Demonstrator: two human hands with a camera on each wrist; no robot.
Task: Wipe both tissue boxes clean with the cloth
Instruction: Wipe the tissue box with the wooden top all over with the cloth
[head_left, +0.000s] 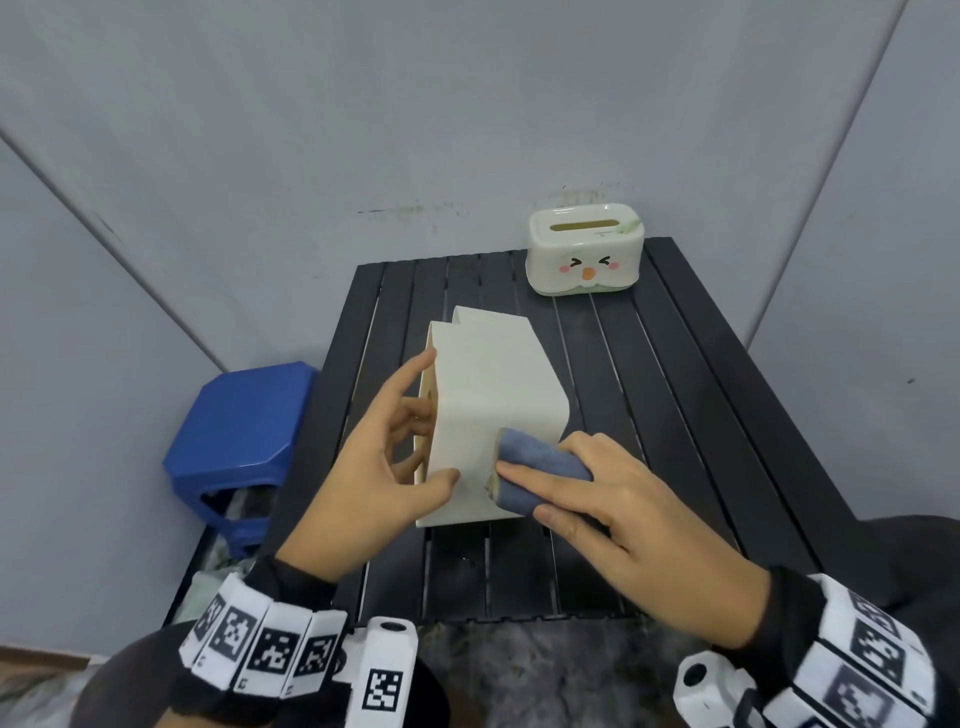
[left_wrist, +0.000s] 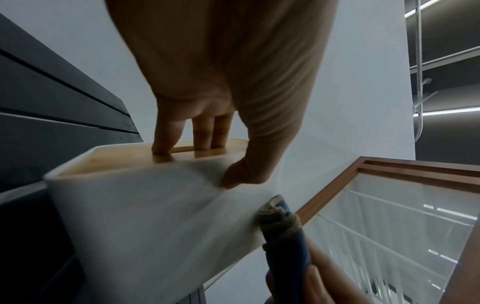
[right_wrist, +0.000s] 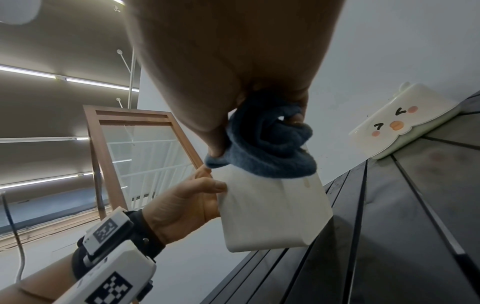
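Tissue box (head_left: 493, 410), the plain white one, sits tipped on its side near the middle of the black slatted table (head_left: 675, 415), its wooden lid face turned toward the person's left. The left hand (head_left: 363, 467) steadies it: the thumb (head_left: 441, 480) lies against the broad white face that looks upward, the index finger stretches up along the box's far left edge, and the other fingers (left_wrist: 202, 135) curl over the wooden face, their tips at the slot. From the left wrist view the thumb tip presses the white side just below the lid's rim. So this hand is clamped on the box, wrist low and forearm coming in from the near left.

The right hand (head_left: 639, 514) comes in from the near right with its back up. It grips a folded blue cloth (head_left: 540, 467), bunched under the fingers with the index finger laid straight along the top of it. The cloth is pressed against the near right part of the box's upward face, close to its rounded right edge. In the right wrist view the cloth (right_wrist: 265, 148) is wadded between thumb and fingers and touches the box's top corner.

The second tissue box (head_left: 584, 252), cream with a cartoon face and a green base, stands upright at the far right corner of the table, well apart from both hands. A blue plastic stool (head_left: 239, 431) stands on the floor left of the table.
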